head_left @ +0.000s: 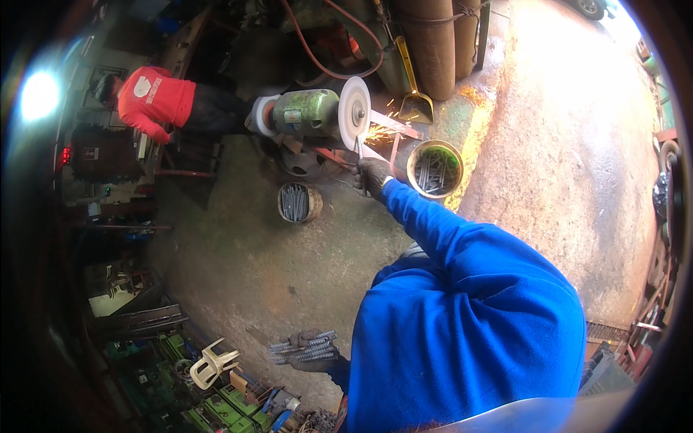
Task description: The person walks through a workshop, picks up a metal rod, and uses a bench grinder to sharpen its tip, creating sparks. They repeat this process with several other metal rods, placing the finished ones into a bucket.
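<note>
My right hand [372,177], in a dark glove, grips a short steel rod [359,148] whose tip meets the white grinding wheel [354,113]. Orange sparks [378,133] fly off to the right of the contact. The wheel sits on the right end of a green bench grinder [307,111]. At lower left, my gloved left hand [307,340] is closed round a bundle of short ribbed rebar pieces [316,349], held well away from the grinder. Below the wheel's right side stands a round bucket [434,169] with metal rods inside. Another bucket [312,204], left of my right hand, is packed with upright rods.
A person in a red shirt [162,101] stands at upper left, by a bench. A yellow-handled dustpan [416,108] leans near tall brown cylinders [427,50]. At lower left are a cream plastic chair [212,363] and green machinery [229,408]. A red hose [336,74] loops above the grinder.
</note>
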`<move>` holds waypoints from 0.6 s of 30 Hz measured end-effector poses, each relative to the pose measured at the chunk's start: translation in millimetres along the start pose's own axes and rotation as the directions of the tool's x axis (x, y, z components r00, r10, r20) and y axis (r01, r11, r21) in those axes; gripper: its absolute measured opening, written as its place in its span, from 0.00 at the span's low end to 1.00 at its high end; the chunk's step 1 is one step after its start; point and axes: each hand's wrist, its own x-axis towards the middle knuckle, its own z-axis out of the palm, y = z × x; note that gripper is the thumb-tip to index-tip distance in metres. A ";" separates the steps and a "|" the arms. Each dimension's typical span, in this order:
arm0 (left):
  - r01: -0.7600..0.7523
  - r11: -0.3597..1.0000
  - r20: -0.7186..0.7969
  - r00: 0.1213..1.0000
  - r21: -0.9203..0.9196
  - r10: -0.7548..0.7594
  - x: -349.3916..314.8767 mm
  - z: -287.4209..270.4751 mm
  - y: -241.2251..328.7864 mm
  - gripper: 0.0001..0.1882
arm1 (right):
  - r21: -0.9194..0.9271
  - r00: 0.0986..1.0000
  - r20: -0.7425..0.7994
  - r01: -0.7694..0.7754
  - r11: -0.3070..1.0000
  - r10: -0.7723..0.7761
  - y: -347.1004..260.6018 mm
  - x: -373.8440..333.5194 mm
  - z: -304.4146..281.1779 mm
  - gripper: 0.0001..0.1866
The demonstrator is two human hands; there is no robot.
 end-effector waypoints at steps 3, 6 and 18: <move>0.022 1.000 0.085 0.996 -0.006 -0.022 -0.1 -9.0 4.6 0.17 | -0.035 0.999 -0.040 0.007 0.999 -0.008 -5.4 -7.6 4.6 0.10; 0.067 0.997 0.130 0.990 -0.025 -0.063 0.3 -13.3 7.6 0.19 | -0.017 0.996 -0.085 0.026 1.000 -0.027 -8.9 -5.7 3.8 0.10; 0.092 0.986 0.140 0.987 -0.137 -0.073 0.1 -10.0 4.5 0.19 | 0.085 0.985 -0.162 -0.040 0.996 0.054 -17.2 4.0 11.7 0.07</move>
